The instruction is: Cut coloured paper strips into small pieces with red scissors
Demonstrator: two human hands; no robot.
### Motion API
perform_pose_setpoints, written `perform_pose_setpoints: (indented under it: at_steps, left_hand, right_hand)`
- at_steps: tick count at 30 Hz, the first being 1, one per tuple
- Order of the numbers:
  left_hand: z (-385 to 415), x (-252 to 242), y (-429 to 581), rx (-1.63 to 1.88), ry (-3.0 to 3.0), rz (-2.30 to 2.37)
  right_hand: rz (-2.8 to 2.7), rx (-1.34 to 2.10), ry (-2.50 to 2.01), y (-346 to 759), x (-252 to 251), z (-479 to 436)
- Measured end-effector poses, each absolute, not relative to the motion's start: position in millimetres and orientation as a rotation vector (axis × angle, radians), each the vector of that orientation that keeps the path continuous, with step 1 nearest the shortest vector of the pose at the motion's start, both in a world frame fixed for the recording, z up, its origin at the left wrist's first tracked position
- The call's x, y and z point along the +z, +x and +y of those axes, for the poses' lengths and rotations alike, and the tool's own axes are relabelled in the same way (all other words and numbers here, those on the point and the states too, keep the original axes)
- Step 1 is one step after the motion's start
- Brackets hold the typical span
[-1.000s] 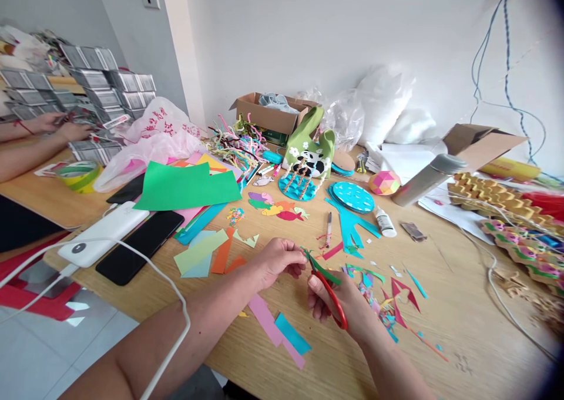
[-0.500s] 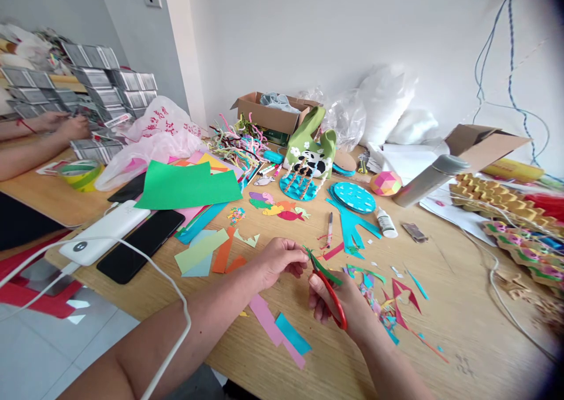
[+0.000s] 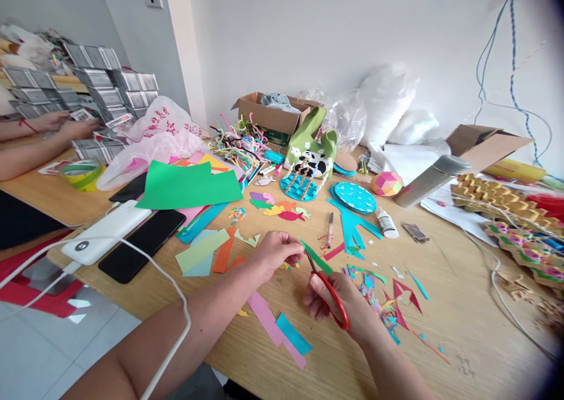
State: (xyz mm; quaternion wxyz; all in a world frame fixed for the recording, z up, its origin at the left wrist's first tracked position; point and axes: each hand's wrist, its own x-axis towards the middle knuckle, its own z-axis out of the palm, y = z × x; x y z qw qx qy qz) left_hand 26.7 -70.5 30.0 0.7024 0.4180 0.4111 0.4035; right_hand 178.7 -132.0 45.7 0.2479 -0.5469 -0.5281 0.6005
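My left hand pinches one end of a narrow green paper strip just above the wooden table. My right hand grips red-handled scissors, whose blades reach up to the strip. Small coloured paper bits lie under and to the right of both hands. A pink strip and a blue scrap lie on the table just in front of my hands.
A green sheet tops a paper pile, with a power bank, its white cable and a black phone at left. Paper crafts, a glue bottle, a flask and boxes crowd the back. Another person's hands work at far left.
The green strip now sticks out flatter and further right of my left hand. The scissors and my right hand have shifted slightly down. The camera moved a little.
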Motion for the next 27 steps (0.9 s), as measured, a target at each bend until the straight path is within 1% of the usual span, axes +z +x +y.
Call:
perform_pose_setpoints:
  at_steps: [6,10,14,20,27]
  left_hand:
    - [-63,27,22,0.973,0.976,1.01]
    - [-62,27,22,0.902,1.014,0.973]
    - [-63,26,21,0.84,1.066,0.945]
    - [-62,28,20,0.895,1.218,1.102]
    - [-62,26,19,0.798,1.164,0.922]
  right_hand:
    - [-1.479,1.792,-1.464,185,44,-133]
    - [-1.45,1.746,-1.484,188,44,-131]
    - [-1.438,1.772,-1.512,190,45,-131]
    - [-1.44,1.758,-1.541,195,48,-131]
    - [-1.422,1.819,-1.522,195,48,-130]
